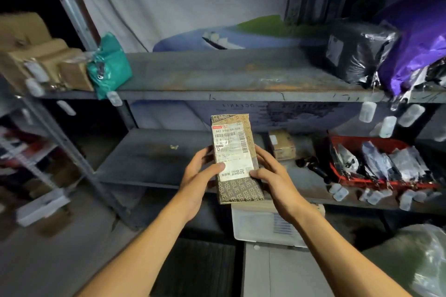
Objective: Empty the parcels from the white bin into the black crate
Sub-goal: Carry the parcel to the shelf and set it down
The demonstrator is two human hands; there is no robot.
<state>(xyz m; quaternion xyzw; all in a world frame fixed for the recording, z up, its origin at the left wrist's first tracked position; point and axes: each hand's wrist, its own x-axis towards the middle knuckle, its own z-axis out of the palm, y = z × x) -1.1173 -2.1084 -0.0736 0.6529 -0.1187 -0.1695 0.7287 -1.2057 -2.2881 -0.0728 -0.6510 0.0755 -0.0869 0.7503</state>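
Note:
I hold a brown printed parcel with a white shipping label upright in front of the shelves. My left hand grips its left edge, thumb on the label. My right hand grips its right edge, thumb on the label's lower corner. Just below the parcel sits the white bin, with flat white parcels showing inside. A dark ribbed surface lies at the bottom between my forearms; I cannot tell whether it is the black crate.
Grey metal shelving stands ahead. A teal parcel and cardboard boxes sit upper left, black and purple bags upper right. A red basket of packets and a small box sit on the middle shelf.

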